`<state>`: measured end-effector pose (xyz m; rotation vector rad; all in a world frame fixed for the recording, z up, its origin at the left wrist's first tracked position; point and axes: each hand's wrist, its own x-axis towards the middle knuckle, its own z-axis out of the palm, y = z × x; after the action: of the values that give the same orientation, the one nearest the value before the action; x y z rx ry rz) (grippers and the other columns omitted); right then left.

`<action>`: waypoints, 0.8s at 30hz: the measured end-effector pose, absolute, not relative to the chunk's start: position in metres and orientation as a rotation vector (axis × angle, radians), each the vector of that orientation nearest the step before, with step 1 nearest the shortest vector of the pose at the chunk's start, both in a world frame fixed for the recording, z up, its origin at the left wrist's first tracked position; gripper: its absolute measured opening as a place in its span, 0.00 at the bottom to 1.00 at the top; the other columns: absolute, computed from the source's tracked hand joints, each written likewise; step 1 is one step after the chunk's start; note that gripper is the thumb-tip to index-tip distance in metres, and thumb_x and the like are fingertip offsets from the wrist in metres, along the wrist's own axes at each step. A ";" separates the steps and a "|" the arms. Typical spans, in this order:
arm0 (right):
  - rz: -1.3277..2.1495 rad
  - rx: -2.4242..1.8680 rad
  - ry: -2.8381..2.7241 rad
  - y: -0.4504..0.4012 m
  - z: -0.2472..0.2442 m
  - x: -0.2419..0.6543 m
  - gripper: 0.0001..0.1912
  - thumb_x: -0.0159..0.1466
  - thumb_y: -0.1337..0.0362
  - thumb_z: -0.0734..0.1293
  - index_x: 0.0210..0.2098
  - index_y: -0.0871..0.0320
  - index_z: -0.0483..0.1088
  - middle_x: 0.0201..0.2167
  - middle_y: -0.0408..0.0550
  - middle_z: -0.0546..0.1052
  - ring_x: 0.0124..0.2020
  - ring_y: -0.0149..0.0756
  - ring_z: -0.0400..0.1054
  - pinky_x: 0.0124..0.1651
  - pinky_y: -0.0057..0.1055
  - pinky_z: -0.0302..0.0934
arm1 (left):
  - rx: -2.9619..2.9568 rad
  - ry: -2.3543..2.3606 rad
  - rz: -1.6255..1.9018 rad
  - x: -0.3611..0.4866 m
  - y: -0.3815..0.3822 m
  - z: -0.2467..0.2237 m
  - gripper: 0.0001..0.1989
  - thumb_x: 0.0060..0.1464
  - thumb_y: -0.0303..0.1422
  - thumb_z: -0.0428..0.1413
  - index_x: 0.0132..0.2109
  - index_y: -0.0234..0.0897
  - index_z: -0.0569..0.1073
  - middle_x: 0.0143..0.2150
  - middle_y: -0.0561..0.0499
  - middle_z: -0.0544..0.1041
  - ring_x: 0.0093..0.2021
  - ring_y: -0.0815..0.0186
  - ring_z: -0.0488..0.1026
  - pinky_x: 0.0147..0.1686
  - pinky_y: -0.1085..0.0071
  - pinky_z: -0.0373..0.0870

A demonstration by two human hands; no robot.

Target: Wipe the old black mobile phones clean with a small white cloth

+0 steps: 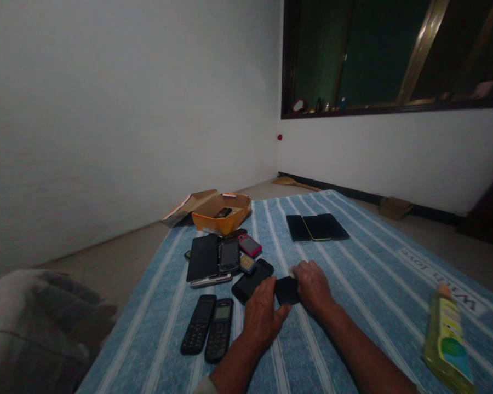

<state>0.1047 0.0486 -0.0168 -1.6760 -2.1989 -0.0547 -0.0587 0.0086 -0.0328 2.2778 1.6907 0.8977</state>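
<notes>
A flat black phone lies on the striped cloth between my two hands. My left hand grips its left edge, with the thumb along the near side and the fingertips partly hidden. Over its right edge, my right hand is closed, its fingers bent around a small whitish piece too small to name. Just left of the hands is another dark phone, tilted on the cloth. Two black keypad phones, one beside the other, lie nearer me on the left.
Behind them is a pile with a black tablet-like slab, a slider-style phone and a pink phone. An open orange box holds a phone. Dark flat devices lie at the back; a yellow-green bottle lies at right.
</notes>
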 end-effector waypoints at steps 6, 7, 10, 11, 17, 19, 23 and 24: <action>0.002 -1.439 -2.323 0.040 -0.017 0.091 0.09 0.66 0.69 0.61 0.36 0.56 0.73 0.35 0.47 0.73 0.38 0.38 0.60 0.41 0.33 0.48 | 2.283 1.664 0.915 -0.058 0.007 -0.025 0.22 0.49 0.33 0.58 0.52 0.35 0.68 0.47 0.42 0.76 0.47 0.53 0.75 0.47 0.56 0.73; 0.004 -1.452 -2.322 0.041 -0.016 0.091 0.09 0.65 0.69 0.61 0.37 0.55 0.73 0.35 0.47 0.73 0.38 0.38 0.60 0.41 0.33 0.48 | 2.287 1.665 0.920 -0.058 0.007 -0.025 0.22 0.49 0.33 0.58 0.52 0.35 0.68 0.48 0.42 0.76 0.48 0.53 0.75 0.47 0.56 0.73; -0.019 -1.568 -2.271 0.045 -0.016 0.096 0.12 0.64 0.72 0.61 0.39 0.55 0.74 0.35 0.48 0.73 0.39 0.39 0.60 0.41 0.33 0.48 | 2.297 1.669 0.921 -0.059 0.008 -0.031 0.26 0.48 0.33 0.59 0.55 0.32 0.66 0.50 0.39 0.76 0.51 0.52 0.74 0.50 0.55 0.72; -0.031 -1.607 -2.250 0.047 -0.016 0.099 0.12 0.64 0.73 0.60 0.39 0.55 0.74 0.35 0.48 0.73 0.39 0.39 0.60 0.41 0.33 0.48 | 2.299 1.674 0.918 -0.059 0.009 -0.033 0.27 0.48 0.33 0.59 0.56 0.31 0.66 0.51 0.37 0.75 0.52 0.51 0.73 0.51 0.54 0.71; -0.033 -1.521 -2.274 0.041 -0.016 0.096 0.11 0.64 0.73 0.61 0.38 0.56 0.74 0.35 0.48 0.73 0.39 0.38 0.60 0.41 0.33 0.48 | 2.296 1.668 0.916 -0.059 0.009 -0.031 0.26 0.48 0.33 0.58 0.55 0.32 0.67 0.52 0.38 0.75 0.52 0.50 0.73 0.51 0.53 0.71; -0.015 -1.449 -2.316 0.037 -0.015 0.091 0.10 0.65 0.72 0.61 0.36 0.56 0.73 0.34 0.47 0.73 0.38 0.38 0.60 0.41 0.32 0.48 | 2.291 1.646 0.905 -0.059 0.008 -0.028 0.24 0.48 0.32 0.58 0.54 0.33 0.67 0.49 0.40 0.76 0.50 0.52 0.74 0.50 0.54 0.72; 0.001 -1.510 -2.306 0.036 -0.010 0.088 0.10 0.65 0.72 0.60 0.35 0.56 0.73 0.34 0.47 0.73 0.39 0.38 0.61 0.41 0.33 0.49 | 2.286 1.648 0.901 -0.059 0.009 -0.028 0.24 0.49 0.33 0.58 0.54 0.33 0.67 0.49 0.40 0.76 0.50 0.52 0.74 0.49 0.53 0.72; -0.001 -1.559 -2.287 0.037 -0.008 0.089 0.11 0.65 0.72 0.60 0.36 0.56 0.74 0.35 0.48 0.73 0.39 0.39 0.61 0.41 0.33 0.49 | 2.287 1.658 0.901 -0.059 0.009 -0.030 0.25 0.49 0.33 0.58 0.55 0.33 0.66 0.50 0.39 0.75 0.51 0.51 0.73 0.50 0.53 0.71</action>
<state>0.0889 0.0368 -0.0085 -1.5588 -2.2874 -0.0006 -0.0589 0.0091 -0.0296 2.2868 1.6579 0.9011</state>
